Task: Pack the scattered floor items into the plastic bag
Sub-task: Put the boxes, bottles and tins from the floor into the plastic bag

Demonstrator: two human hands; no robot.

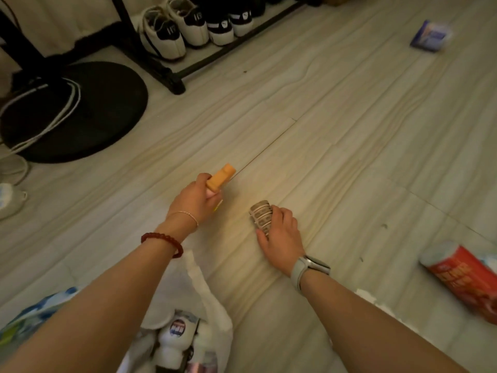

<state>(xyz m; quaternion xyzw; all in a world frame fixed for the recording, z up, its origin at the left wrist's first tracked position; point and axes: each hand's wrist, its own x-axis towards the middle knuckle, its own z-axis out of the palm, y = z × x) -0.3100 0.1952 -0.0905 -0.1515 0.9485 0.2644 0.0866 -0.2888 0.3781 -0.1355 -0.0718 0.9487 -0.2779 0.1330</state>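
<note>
The right hand (279, 235) is closing its grip over a small banded roll (261, 219) lying on the floor (349, 146); the fingers are curling across the top and the thumb is pressing the near side, so the grip looks nearly shut on it, though the roll is not yet lifted clear — its underside appears to be resting on the boards. The left hand (197, 200) is gripping an orange item (222, 176) firmly, fingers wrapped round its lower end with the upper end poking out past the knuckles; something pale and something yellow are showing under the palm, too hidden to name.

To do this step well, I judge the right hand should be getting the thumb properly underneath before raising; the bands could slip off if the roll is dragged. Both loads are then going the same way — back toward the plastic bag (212, 313), which is sitting just beneath the left forearm, its mouth open and white bottles (172, 343) already inside; lowering each piece in rather than dropping it should be keeping the thin mouth from folding shut.

Farther out, a red canister (465, 278) is lying on its side to the right, and a blue packet (431, 36) is lying well apart at the far right; both are waiting. Shoes (185, 28) are standing on a rack beyond.
</note>
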